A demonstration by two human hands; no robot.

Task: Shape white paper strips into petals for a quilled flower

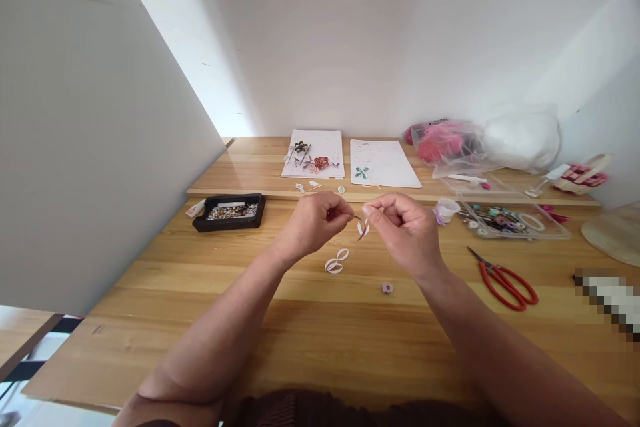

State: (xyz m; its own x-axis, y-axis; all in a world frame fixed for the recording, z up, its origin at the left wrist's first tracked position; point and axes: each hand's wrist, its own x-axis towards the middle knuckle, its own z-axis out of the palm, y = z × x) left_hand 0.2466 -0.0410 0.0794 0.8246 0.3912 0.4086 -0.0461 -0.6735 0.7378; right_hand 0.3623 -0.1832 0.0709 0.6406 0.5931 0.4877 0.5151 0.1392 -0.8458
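Over the middle of the wooden table, my left hand (323, 217) pinches one end of a thin curved strip, dark purple and whitish (362, 232). Close by on the right, my right hand (405, 230) has thumb and forefinger closed on the strip's other side. Whether the strip is paper or ribbon is hard to tell. Below my hands lie white looped strips (336, 260), shaped like leaves. A small pale pink coil (387, 288) rests near my right wrist.
Red-handled scissors (505, 280) lie at the right, below a clear box of small parts (515, 217) and a white cup (447, 209). A black tray of beads (229, 212) stands left. White sheets (385, 163) with flower pieces and pink bags (443, 143) occupy the raised shelf.
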